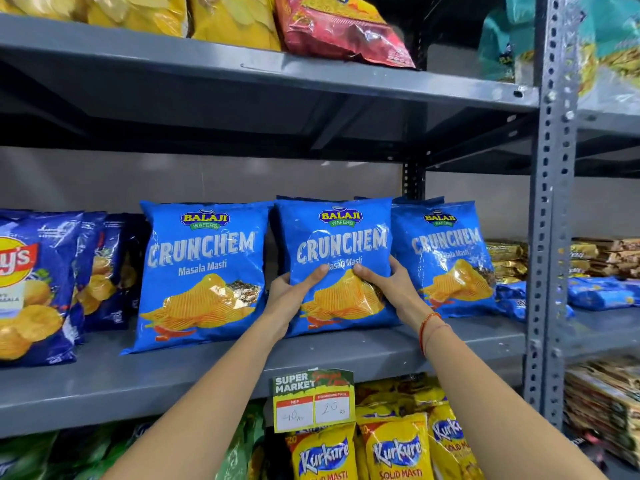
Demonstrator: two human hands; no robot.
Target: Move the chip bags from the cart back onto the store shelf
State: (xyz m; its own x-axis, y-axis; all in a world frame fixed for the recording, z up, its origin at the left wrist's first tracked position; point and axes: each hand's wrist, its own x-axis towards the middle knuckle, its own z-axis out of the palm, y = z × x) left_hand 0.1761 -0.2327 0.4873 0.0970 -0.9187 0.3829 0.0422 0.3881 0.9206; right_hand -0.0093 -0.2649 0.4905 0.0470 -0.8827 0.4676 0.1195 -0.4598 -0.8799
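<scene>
The middle chip bag (337, 265) stands upright on the grey shelf (346, 358), set between two matching blue bags, the left one (202, 271) and the right one (446, 258). The left hand (291, 296) and right hand (388, 285) clasp its lower half from either side, thumbs across the front, fingers hidden behind. Both hands are closed around the bag, not pinching hard. Judged light, air-filled and soft, with a slick film and brittle contents. Best held at the side edges with a loose grip; squeezing the middle would likely crush the chips. The cart is not in view.
</scene>
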